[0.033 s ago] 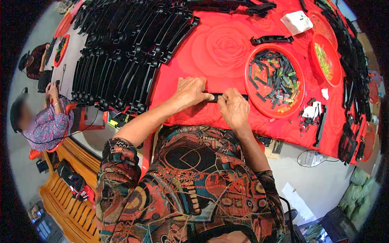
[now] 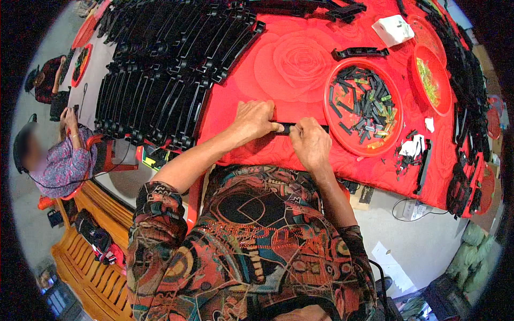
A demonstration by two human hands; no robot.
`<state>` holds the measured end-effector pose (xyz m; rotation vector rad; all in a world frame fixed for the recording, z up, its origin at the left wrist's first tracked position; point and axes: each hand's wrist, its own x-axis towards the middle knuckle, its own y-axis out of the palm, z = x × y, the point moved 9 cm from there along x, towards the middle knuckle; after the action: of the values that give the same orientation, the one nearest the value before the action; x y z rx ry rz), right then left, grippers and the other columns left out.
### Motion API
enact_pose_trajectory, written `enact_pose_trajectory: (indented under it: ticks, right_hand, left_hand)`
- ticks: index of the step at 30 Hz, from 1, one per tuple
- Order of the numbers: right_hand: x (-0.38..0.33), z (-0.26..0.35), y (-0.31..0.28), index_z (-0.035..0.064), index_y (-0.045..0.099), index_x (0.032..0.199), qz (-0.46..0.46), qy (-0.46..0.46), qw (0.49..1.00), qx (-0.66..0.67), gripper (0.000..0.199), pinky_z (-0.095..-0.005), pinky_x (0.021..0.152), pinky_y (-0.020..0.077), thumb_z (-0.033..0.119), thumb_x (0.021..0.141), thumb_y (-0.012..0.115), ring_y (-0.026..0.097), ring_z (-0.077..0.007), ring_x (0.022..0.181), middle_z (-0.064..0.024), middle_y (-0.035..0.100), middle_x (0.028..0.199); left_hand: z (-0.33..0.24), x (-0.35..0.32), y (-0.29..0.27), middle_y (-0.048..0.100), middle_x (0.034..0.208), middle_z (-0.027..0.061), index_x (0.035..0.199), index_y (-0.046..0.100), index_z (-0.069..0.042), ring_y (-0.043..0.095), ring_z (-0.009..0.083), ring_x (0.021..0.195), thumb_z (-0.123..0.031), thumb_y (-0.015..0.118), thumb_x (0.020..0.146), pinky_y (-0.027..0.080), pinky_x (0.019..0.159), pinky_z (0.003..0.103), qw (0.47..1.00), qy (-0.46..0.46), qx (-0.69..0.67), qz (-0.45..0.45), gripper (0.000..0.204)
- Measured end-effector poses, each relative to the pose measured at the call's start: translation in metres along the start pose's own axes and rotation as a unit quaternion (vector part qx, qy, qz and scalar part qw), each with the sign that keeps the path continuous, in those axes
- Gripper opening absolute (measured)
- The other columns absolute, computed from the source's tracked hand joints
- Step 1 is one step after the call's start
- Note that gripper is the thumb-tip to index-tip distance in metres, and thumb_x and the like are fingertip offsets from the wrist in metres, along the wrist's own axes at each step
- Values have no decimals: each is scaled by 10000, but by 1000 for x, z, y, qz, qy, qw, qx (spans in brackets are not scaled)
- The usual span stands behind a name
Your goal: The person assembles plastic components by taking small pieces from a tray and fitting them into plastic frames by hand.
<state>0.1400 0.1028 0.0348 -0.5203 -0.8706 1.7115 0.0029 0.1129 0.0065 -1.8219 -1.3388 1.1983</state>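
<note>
A long black plastic piece lies level at the near edge of the red table, its middle showing between my hands. My left hand is closed on its left part, with the thumb pressed on top. On its right part my right hand is closed, fingers bunched and pointing down. What the fingertips pinch there is hidden. Just right of my right hand stands a round red tray with small black strips and yellow-green pieces in it.
Rows of black plastic parts cover the table's left. Another black part, a white block and a red bowl of yellow-green pieces lie right. Black scraps are near the right edge. Two people sit at far left by a wooden bench.
</note>
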Motion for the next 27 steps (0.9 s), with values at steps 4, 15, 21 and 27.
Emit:
enact_pose_trajectory:
  ticks: [4, 15, 21, 27]
  right_hand:
    - [-2, -12, -23, 15, 547, 782, -86, -38, 994, 61, 163, -366, 515, 402, 165, 845, 563, 528, -234, 577, -77, 490, 631]
    - [16, -39, -20, -19, 519, 852, -172, 64, 695, 695, 320, -241, 349, 194, 243, 970, 379, 186, -60, 363, 49, 201, 485]
    - [15, -42, 3, -16, 506, 838, -176, 82, 693, 695, 341, -248, 346, 194, 260, 977, 361, 191, -63, 358, 43, 211, 481]
    - [13, -43, 3, -18, 497, 837, -188, 86, 697, 687, 340, -247, 342, 189, 261, 978, 363, 191, -61, 356, 42, 210, 481]
  left_hand:
    - [-3, 5, 4, 637, 750, 150, 796, 596, -34, 615, 341, 790, -373, 774, 624, 409, 652, 471, 1000, 18, -21, -10, 420]
    - [-9, 13, 13, 653, 795, 143, 848, 617, -50, 626, 331, 831, -224, 746, 628, 424, 680, 466, 997, 28, -65, 34, 308]
    - [-8, 13, 14, 651, 759, 133, 782, 628, -52, 629, 318, 809, -246, 749, 614, 425, 669, 457, 996, 10, -75, 39, 283]
    - [-10, 11, 10, 646, 744, 145, 751, 633, -44, 628, 325, 781, -284, 765, 601, 417, 662, 453, 999, 10, -44, -3, 312]
